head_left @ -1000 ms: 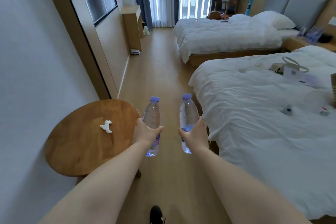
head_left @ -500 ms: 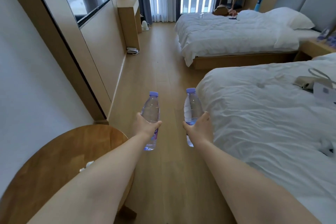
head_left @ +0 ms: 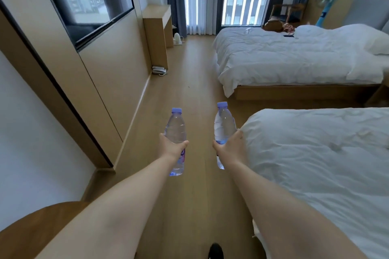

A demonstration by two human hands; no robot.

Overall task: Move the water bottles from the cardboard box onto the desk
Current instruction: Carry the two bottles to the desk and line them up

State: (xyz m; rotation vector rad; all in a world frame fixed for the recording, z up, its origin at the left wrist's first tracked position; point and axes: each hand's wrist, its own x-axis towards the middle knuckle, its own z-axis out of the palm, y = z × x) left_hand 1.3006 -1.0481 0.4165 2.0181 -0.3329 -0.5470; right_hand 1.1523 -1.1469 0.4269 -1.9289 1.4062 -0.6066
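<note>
I carry two clear water bottles with purple caps, both upright over the wooden floor. My left hand (head_left: 171,148) grips the left bottle (head_left: 175,127) round its middle. My right hand (head_left: 228,147) grips the right bottle (head_left: 223,124) the same way, close to the corner of the near bed. A light wooden desk (head_left: 157,14) stands against the left wall far ahead, by the curtains. No cardboard box is in view.
A round wooden table (head_left: 27,235) is at my lower left. The near bed (head_left: 315,153) with white bedding fills the right; a second bed (head_left: 294,57) lies beyond it. A floor aisle (head_left: 189,82) runs ahead between wall and beds. A phone (head_left: 159,70) lies on the floor.
I have walked forward along the aisle with both bottles. The round table has slid down and behind to my left, and the far desk and window are nearer.
</note>
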